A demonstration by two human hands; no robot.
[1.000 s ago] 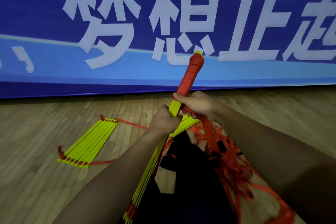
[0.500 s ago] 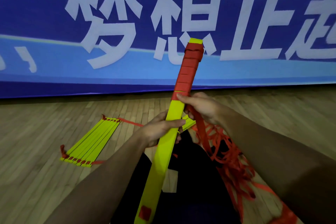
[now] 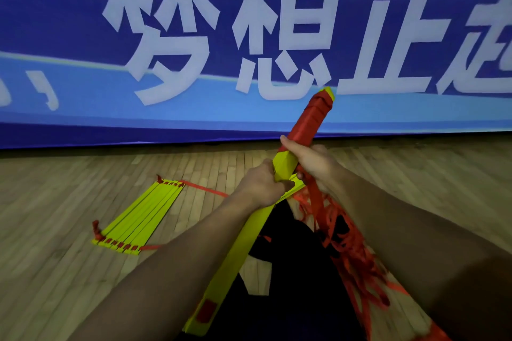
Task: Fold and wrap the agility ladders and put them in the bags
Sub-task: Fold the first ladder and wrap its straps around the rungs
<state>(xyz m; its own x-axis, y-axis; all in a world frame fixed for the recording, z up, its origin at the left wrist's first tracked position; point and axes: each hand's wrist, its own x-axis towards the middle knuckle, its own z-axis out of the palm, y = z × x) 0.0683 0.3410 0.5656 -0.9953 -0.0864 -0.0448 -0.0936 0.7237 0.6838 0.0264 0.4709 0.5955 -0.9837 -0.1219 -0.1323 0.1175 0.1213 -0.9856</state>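
On the wooden floor (image 3: 69,271) at the left lies a second ladder (image 3: 138,219), its yellow rungs stacked flat side by side, long axis running from lower left to upper right, red webbing at both ends. A thin red strap (image 3: 203,189) leads from its far end toward the hands.

In the middle, the rung bundle (image 3: 243,246) is held off the floor, tilted steeply: its near end low by the person's dark lap, its far end pointing up and right toward the blue banner (image 3: 83,97). The upper stretch is bound in red strap wrapping (image 3: 310,122).

The left hand (image 3: 260,188) is clenched round the bundle's yellow part, knuckles up, forearm reaching in from lower left. The right hand (image 3: 313,163) grips the bundle just below the wrapping, thumb along it. From this hand loose red webbing (image 3: 346,246) hangs in a tangled heap to the floor at the right.
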